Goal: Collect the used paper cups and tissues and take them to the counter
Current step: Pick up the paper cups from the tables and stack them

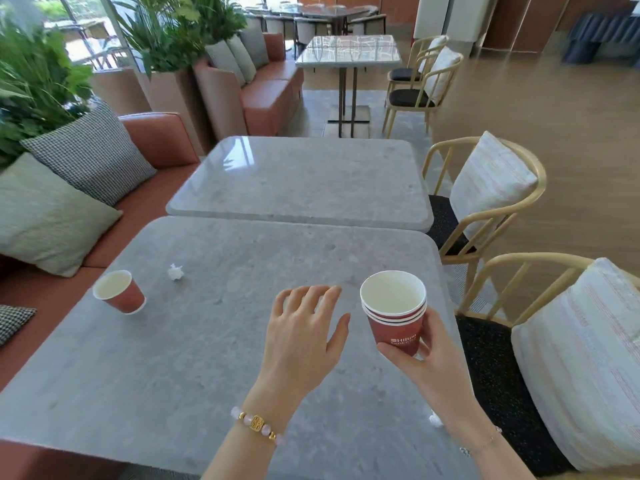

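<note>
Grey stone tops the table [207, 358] between a rust-coloured sofa [152, 140] and wooden chairs [441, 216]. The right hand [426, 358] grips a stack of red paper cups [394, 317] low down, fingers and thumb curled round it, upright over the table's right side; the left hand [304, 327] hangs just beside the stack, fingers spread and loose, holding nothing. Well left of both hands a single red cup [119, 292] stands on the table with a crumpled tissue [175, 272] near it, and another tissue scrap [435, 420] lies by the right wrist.
</note>
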Demonstrator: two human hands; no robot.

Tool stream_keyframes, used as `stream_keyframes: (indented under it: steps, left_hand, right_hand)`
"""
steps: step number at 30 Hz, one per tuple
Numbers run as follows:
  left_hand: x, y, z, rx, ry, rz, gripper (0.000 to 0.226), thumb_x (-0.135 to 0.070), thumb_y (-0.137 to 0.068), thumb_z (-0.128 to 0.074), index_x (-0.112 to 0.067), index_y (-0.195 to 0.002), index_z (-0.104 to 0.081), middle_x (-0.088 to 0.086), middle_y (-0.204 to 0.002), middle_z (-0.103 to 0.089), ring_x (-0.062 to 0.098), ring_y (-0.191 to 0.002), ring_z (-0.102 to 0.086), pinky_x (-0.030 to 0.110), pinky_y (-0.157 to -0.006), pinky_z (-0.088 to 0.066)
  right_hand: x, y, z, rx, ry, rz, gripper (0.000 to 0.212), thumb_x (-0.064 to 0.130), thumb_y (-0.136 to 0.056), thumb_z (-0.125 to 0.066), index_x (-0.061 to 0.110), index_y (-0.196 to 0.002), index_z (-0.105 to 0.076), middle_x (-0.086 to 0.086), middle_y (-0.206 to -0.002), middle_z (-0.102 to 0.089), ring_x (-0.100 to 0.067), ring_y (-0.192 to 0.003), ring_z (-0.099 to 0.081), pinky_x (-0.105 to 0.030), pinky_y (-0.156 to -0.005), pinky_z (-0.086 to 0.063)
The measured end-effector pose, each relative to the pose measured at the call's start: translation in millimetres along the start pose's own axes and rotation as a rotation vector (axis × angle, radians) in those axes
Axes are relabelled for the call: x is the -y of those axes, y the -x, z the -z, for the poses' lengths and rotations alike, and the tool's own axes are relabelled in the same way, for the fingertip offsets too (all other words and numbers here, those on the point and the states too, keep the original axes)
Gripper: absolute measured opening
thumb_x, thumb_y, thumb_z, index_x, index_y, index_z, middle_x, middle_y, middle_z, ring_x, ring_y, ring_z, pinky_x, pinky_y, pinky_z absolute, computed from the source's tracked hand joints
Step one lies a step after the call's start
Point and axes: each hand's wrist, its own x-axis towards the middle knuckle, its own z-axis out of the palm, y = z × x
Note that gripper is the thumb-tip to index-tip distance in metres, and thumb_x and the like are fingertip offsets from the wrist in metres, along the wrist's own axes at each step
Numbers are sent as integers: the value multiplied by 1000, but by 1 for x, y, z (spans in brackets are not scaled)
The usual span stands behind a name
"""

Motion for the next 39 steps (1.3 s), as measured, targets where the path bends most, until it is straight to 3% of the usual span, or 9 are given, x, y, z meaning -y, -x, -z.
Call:
stream_keyframes:
  steps: [7,14,20,39]
  left_hand:
    - [3,20,8,3,-44,103,40,-37,-90,-42,-12,-109,-67,-1,-104,-69,23,-94,-65,40,-88,-49]
    - [16,45,27,-30,-78,213,39,-36,-90,-43,-12,-109,-67,0,-106,-69,24,-95,-65,43,-89,-49]
    - [41,74,52,-89,-111,302,39,-36,-89,-43,-11,-109,-67,2,-105,-70,25,-96,-65,44,-88,-50]
    - [182,185,141,-83,-136,349,38,-36,-89,-48,-13,-111,-67,3,-107,-70,24,-98,-66,45,-90,-52]
  right_hand:
    - [2,-8,-14,125,-17,20,57,9,-69,-82,38,-108,-51,31,-103,-63,6,-100,-60,-7,-80,-46]
    - [8,-3,-41,261,-50,17,53,6,-69,-81,26,-110,-54,20,-102,-67,1,-94,-63,-9,-78,-46]
    - [18,9,-79,358,-36,44,52,7,-70,-81,31,-107,-54,20,-101,-67,2,-93,-64,-8,-76,-46]
    - [54,96,-245,344,-21,54,55,2,-69,-80,28,-109,-53,9,-108,-66,3,-94,-63,-8,-77,-48]
